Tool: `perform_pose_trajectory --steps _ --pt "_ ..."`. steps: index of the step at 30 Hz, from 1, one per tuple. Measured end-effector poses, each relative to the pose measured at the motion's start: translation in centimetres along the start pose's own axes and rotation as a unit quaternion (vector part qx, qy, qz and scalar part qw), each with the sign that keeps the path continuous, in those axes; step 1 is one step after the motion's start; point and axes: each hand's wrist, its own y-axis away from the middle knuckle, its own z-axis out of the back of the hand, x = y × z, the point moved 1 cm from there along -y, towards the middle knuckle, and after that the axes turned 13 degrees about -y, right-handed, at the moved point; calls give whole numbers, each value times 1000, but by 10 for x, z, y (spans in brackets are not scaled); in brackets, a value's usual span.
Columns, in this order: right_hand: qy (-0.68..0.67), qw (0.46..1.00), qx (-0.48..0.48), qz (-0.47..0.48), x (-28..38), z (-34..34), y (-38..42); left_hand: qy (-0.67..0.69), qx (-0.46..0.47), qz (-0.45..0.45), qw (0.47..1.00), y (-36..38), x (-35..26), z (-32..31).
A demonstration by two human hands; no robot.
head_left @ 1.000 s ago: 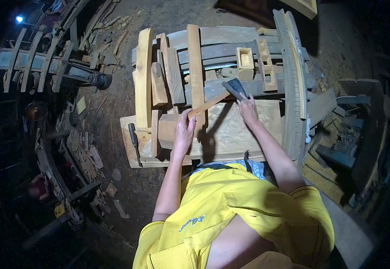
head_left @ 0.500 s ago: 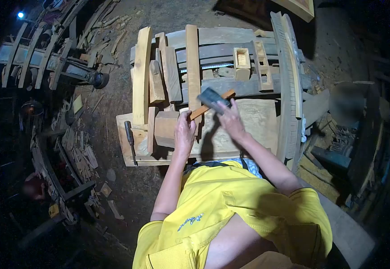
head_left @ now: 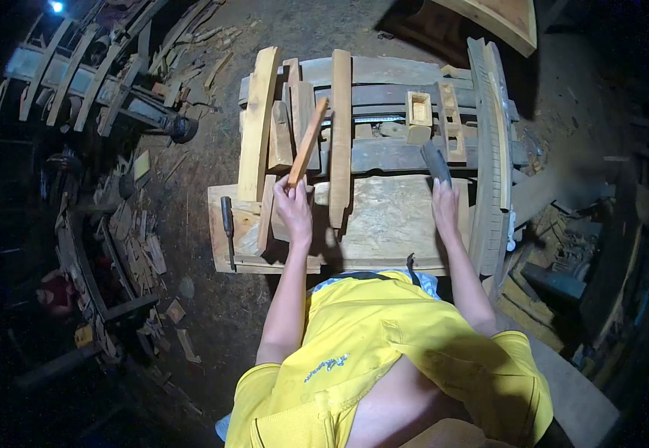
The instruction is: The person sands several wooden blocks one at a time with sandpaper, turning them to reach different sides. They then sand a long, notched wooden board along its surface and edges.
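Note:
My left hand point(head_left: 294, 213) is closed around the lower end of a reddish-brown wooden strip point(head_left: 309, 140), which slants up and away over the bench. In my right hand point(head_left: 445, 207) is a dark grey block point(head_left: 435, 161), gripped at its near end and well apart from the strip. Between the hands, a long wooden bar point(head_left: 341, 127) lies across the bench, partly over a pale wide board point(head_left: 391, 216). A small wooden block point(head_left: 265, 213) stands just left of my left hand. Beyond the dark block sits a hollowed wooden block point(head_left: 419, 112).
A dark-handled tool with a thin shaft point(head_left: 227, 224) lies at the bench's left end. Several timber pieces, including a pale beam point(head_left: 258, 123), rest at left. A slotted wooden piece point(head_left: 453, 123) and a long ridged timber point(head_left: 486, 149) are at right. Wood scraps point(head_left: 149, 243) litter the floor.
The dark block has moved off the strip to the right with my right hand. My left hand has tilted the strip more upright, pointing away from me. The view has shifted slightly.

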Motion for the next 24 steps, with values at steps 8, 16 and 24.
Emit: perform_pose_trajectory --steps 8,16,24 --pt "-44 987 111 -107 -18 10 76 -260 6 -89 961 -33 65 -75" --pt "62 992 72 -87 -55 18 102 -252 188 -246 917 18 -11 -168" --pt "79 955 225 -176 -78 -3 100 -93 601 16 794 149 -46 -326"
